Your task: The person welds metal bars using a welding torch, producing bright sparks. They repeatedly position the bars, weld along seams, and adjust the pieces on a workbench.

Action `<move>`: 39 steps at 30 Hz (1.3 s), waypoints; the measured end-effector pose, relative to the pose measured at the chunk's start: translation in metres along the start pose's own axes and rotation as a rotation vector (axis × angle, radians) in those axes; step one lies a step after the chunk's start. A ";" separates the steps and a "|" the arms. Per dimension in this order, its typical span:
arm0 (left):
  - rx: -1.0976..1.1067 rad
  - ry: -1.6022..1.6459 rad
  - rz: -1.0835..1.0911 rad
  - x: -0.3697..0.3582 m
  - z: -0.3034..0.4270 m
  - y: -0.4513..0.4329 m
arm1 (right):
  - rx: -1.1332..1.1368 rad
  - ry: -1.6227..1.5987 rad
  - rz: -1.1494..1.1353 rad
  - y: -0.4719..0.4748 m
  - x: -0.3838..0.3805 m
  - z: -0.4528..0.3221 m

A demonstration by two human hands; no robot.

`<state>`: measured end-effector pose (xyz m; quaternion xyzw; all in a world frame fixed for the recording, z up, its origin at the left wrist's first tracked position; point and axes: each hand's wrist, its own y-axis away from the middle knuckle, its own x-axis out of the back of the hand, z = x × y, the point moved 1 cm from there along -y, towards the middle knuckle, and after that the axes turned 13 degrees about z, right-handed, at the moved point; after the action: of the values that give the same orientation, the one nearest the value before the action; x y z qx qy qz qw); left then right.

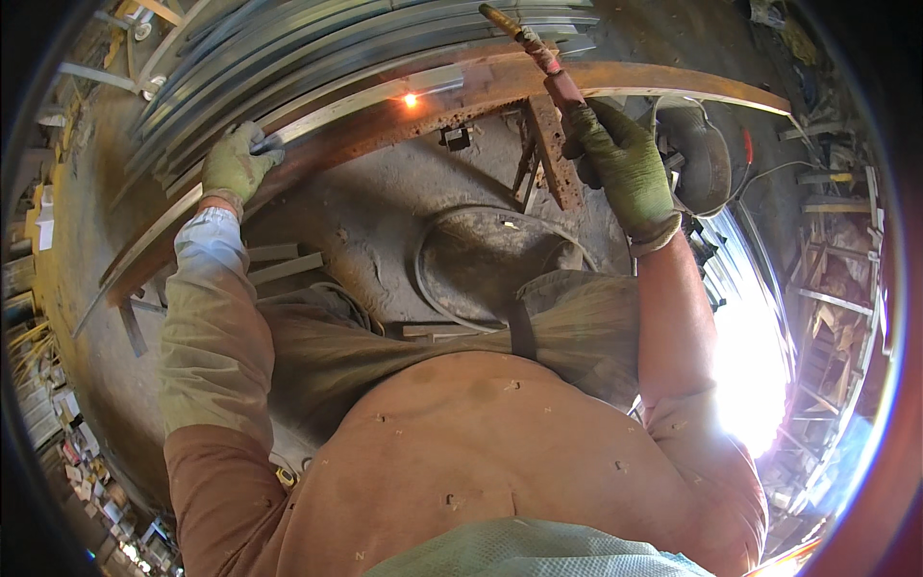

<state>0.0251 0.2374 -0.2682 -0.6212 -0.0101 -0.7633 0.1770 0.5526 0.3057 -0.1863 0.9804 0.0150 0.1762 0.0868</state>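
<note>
My left hand (238, 162), in a green work glove, grips a long bright metal bar (324, 115) that lies along a rusty steel beam (346, 144). My right hand (624, 162), gloved too, is closed around the red handle of an electrode holder or welding torch (564, 90), whose worn tip points up and left above the beam. A small orange glowing spot (410, 100) shows on the metal between my hands. Beneath the beam stands a rusty, pitted steel support (554, 155), left of my right hand.
Long metal profiles (274, 50) lie beyond the beam. Below it on the floor is a large round metal rim (425, 270); a round container (703, 162) with a cable stands at the right. Short metal bars (285, 267) lie near my left forearm. Strong light glares at the right.
</note>
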 end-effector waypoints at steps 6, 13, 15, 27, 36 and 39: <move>-0.020 0.098 -0.131 0.006 0.025 0.011 | 0.038 0.013 0.017 -0.007 0.008 0.013; -0.160 -0.118 -0.012 -0.004 0.029 0.027 | -0.006 0.040 0.028 -0.008 0.002 0.006; -0.155 -0.227 -0.017 -0.008 0.033 0.027 | 0.008 0.045 0.027 -0.009 0.001 0.007; -0.166 0.138 0.067 0.010 0.014 0.018 | 0.007 0.062 0.038 -0.009 0.007 0.005; 0.052 0.292 -0.231 0.011 0.004 0.016 | 0.008 0.096 0.052 -0.011 0.006 0.003; 0.056 0.305 -0.208 0.009 0.004 0.018 | -0.003 0.082 0.031 -0.013 0.009 0.005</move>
<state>0.0326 0.2197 -0.2624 -0.4889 -0.0685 -0.8622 0.1137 0.5624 0.3182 -0.1903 0.9724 0.0033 0.2175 0.0849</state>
